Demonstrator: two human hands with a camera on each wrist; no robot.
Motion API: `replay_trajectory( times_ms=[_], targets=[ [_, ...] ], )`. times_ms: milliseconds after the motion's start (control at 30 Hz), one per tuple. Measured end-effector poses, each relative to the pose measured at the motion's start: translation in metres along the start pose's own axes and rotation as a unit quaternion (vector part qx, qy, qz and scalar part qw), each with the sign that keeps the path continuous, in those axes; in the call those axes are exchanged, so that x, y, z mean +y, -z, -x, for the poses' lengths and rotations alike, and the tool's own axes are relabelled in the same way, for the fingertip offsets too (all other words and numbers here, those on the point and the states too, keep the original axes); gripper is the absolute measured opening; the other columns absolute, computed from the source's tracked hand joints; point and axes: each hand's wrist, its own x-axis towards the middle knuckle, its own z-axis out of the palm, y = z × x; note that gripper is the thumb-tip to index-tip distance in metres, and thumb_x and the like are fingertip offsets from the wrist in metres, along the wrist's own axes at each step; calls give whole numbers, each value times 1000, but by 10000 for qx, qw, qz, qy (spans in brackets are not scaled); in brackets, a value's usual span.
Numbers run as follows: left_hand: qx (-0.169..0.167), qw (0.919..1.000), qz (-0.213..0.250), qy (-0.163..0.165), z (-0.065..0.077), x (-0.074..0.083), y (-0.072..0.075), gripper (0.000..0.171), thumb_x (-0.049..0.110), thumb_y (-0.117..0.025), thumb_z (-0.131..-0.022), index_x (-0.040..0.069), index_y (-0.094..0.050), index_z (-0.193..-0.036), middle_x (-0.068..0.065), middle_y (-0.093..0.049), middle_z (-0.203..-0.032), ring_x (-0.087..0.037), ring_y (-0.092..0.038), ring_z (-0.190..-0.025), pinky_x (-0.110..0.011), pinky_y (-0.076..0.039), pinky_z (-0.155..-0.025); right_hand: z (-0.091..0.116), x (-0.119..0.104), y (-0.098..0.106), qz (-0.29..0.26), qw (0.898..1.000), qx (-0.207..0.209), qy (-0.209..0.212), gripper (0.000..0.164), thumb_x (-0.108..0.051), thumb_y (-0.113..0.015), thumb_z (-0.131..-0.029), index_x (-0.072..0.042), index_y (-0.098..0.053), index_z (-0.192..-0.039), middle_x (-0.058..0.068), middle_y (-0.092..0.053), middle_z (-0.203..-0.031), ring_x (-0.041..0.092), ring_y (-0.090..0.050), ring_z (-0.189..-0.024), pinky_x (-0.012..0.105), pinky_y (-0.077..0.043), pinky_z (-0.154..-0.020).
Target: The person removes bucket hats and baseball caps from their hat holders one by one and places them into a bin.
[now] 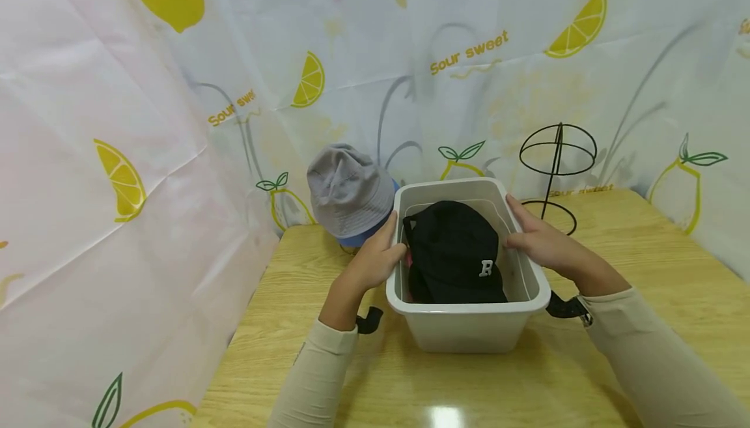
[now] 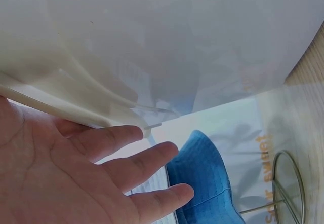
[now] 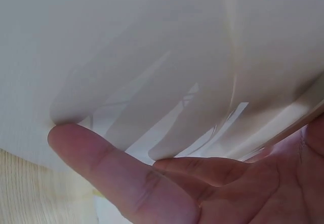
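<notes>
Lemon-printed sheeting (image 1: 357,11) hangs behind and to the left of a wood-grain table (image 1: 650,271). Over or on it is a white bin (image 1: 469,327); whether its base touches down is hard to judge. Inside lies a black cap (image 1: 457,252) bearing a pale letter R. Both hands clasp the bin by opposite sides of its rim: left hand (image 1: 375,262) and right hand (image 1: 551,245) each have the thumb inside and the fingers against the outer wall. Beyond the left hand, a grey bucket hat (image 1: 351,187) sits over a blue hat (image 2: 202,178). Behind the right hand stands a black wire stand (image 1: 551,180).
</notes>
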Motion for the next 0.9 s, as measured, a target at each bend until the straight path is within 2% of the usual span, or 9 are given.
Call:
replay_trajectory(
  times_ms=[233,333,467,567,600,733,833,900],
  targets=[
    [99,9999,20,-61,0,-2,2,86,25,-45,-92,20,-7,-168,-10,-26,-171,-31,-51,-136,-51,-53,-103,-3,-1,-2,-44,10000,-8,67,94,-7,-48,-99,-19,17,-165,22,9,-172,57,-21,-149,70,-48,-99],
    [81,9999,-73,-114,0,-1,2,85,25,-45,-92,21,-8,-168,-9,-27,-171,-29,-48,-139,-50,-50,-107,-3,1,-1,-5,10000,-23,31,94,-7,-48,-99,-19,18,-165,23,10,-172,57,-22,-148,69,-48,-99],
    [84,9989,-402,-213,-2,2,2,83,26,-45,-93,12,-13,-168,-12,-23,-172,-28,-32,-152,-51,-34,-121,0,3,0,39,10000,-2,-4,94,-7,-47,-99,-19,19,-164,24,9,-172,59,-24,-147,68,-50,-96],
    [197,9973,-696,-148,-3,4,4,81,29,-45,-93,5,-18,-166,-16,-20,-172,-30,-22,-158,-53,-23,-126,1,2,1,132,9999,32,34,93,-7,-47,-98,-16,17,-165,24,9,-172,58,-21,-149,70,-47,-99],
    [240,9968,-759,-115,-3,4,5,80,29,-45,-94,4,-19,-165,-18,-19,-172,-32,-19,-158,-54,-22,-127,1,1,1,226,9997,68,72,92,-6,-47,-98,-13,16,-165,24,8,-172,58,-19,-149,71,-45,-101],
    [324,9954,-892,-112,-4,7,11,76,33,-46,-98,4,-24,-165,-20,-20,-171,-34,-20,-158,-58,-19,-126,-1,-2,2,679,9971,273,219,90,-5,-48,-96,-6,9,-165,20,12,-172,50,0,-156,75,-22,-116],
    [388,9935,-1061,-136,-6,9,18,75,36,-47,-100,3,-26,-164,-20,-21,-171,-35,-19,-158,-61,-16,-126,-2,-3,2,841,9953,349,326,89,-3,-49,-95,-4,6,-165,17,17,-172,45,12,-157,75,-6,-119],
    [453,9917,-1198,-92,-9,11,24,73,35,-48,-101,2,-28,-163,-19,-22,-171,-34,-19,-159,-63,-14,-125,-2,-2,2,865,9949,341,381,89,-3,-49,-95,-4,6,-165,16,17,-172,43,13,-158,74,-6,-120]
  ],
)
